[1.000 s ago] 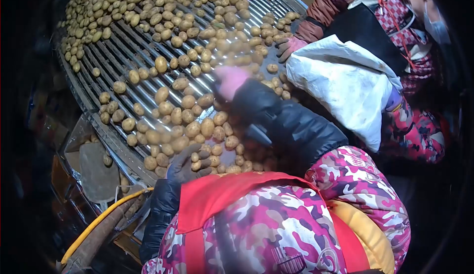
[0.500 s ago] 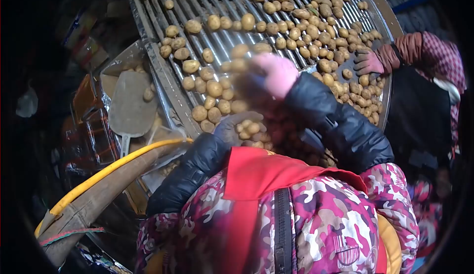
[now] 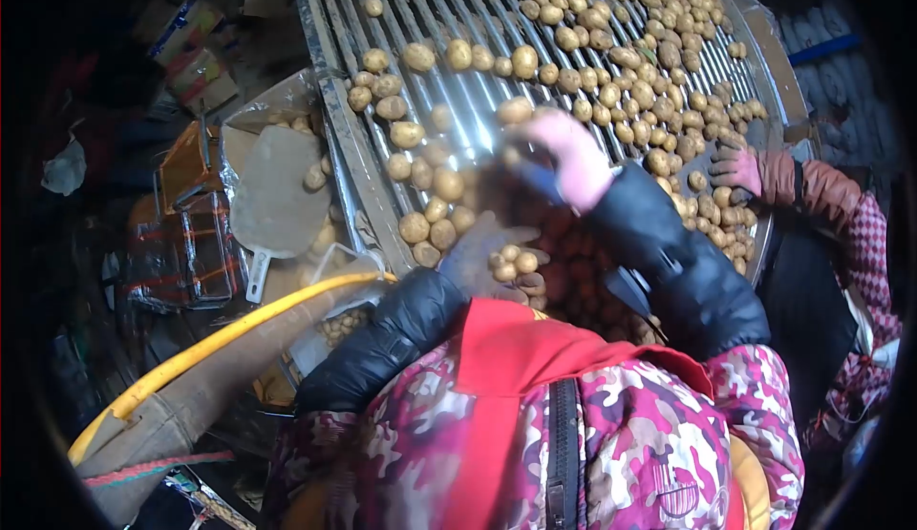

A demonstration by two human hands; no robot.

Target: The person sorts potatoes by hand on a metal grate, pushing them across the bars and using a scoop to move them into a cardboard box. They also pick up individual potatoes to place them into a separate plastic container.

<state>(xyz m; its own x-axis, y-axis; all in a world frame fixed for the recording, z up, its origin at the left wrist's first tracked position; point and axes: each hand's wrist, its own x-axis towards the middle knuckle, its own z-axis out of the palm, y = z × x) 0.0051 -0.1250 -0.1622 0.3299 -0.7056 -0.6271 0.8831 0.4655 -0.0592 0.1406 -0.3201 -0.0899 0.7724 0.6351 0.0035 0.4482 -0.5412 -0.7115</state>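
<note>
My left hand (image 3: 485,255), in a greyish glove, is cupped at the near edge of the sloping bar rack (image 3: 396,29). Several small potatoes (image 3: 514,263) rest in its palm and fingers. My right hand (image 3: 571,158), in a pink glove with a dark bluish palm side, is over the rack ahead of it. Its fingers are smeared by motion, and I cannot make out whether they hold anything. A larger potato (image 3: 515,110) lies just beyond the right hand. Several loose potatoes (image 3: 448,184) lie on the bars by the left hand. More potatoes sit in shadow below my hands.
A dense spread of potatoes (image 3: 659,81) covers the rack's right side. Another person's gloved hand (image 3: 735,169) is there. To the left are a scoop (image 3: 282,191) in a plastic-lined box, a yellow hose-like rim (image 3: 220,329) and an orange-and-metal frame (image 3: 186,234).
The view has shifted, so the scene sits further right and lower. My right hand stays over the rack, its fingers blurred. Fewer potatoes lie on the bars just ahead of my left hand.
</note>
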